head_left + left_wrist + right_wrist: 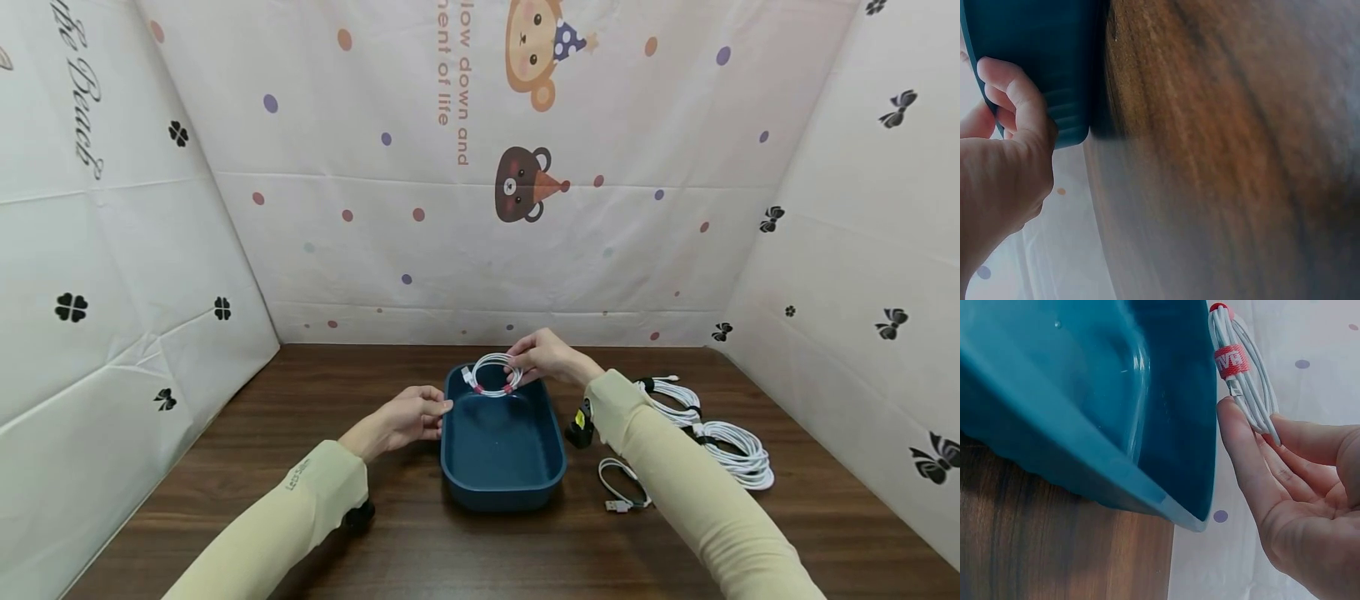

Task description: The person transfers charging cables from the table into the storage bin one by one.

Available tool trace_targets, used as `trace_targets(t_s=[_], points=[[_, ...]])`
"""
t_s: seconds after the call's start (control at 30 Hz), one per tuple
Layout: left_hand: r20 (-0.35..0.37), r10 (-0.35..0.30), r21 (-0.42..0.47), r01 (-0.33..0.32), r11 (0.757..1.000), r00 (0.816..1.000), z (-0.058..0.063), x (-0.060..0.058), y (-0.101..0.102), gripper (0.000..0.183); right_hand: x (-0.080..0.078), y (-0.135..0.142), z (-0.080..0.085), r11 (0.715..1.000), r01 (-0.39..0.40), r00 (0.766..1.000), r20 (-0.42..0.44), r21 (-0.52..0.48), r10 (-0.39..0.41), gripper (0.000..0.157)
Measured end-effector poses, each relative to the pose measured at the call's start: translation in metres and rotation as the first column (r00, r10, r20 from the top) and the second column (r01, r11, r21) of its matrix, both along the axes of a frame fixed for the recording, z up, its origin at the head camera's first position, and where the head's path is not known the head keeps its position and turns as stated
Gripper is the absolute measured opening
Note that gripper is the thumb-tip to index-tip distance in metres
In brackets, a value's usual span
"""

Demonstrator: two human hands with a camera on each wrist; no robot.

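A small coil of white cable (1262, 394), bound with red ties (1232, 361), is pinched between the thumb and fingers of my right hand (551, 357). It is held over the far end of a dark blue plastic bin (498, 498), above the rim in the right wrist view. A white plug (468, 377) sticks out at the coil's left side. My left hand (408, 419) grips the left rim of the bin, with the fingers against its outer wall in the left wrist view. The bin stands upright on the brown wooden table (450, 558).
Right of the bin, partly behind the right forearm, lie two larger white cable coils (738, 454) with black ties. A short white USB cable (619, 505) lies nearer the front. Printed white cloth (390, 250) walls the table at the back and both sides.
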State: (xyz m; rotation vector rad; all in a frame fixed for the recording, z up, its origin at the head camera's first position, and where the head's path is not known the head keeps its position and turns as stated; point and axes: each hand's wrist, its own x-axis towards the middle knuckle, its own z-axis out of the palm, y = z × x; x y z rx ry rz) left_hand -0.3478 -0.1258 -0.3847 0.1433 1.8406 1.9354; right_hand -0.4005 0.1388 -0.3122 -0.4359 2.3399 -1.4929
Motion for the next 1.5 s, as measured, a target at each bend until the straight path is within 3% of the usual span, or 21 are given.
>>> trace_targets(t_s=[0.47, 0.93, 1.5], points=[[0.020, 0.015, -0.001, -0.015, 1.000, 1.000, 0.001, 0.001, 0.000, 0.014, 0.000, -0.010, -0.003, 0.998, -0.004, 0.999, -0.032, 0.062, 0.006, 0.024], [0.014, 0.004, 0.000, -0.004, 1.000, 1.000, 0.002, 0.000, 0.000, 0.015, 0.000, -0.018, -0.004, 0.998, 0.012, 1.000, 0.013, 0.059, -0.012, 0.025], [0.002, 0.007, 0.006, -0.007, 1.000, 1.000, 0.002, 0.001, 0.002, 0.012, 0.000, -0.023, -0.007, 0.998, -0.007, 1.000, 0.007, 0.056, 0.007, 0.025]])
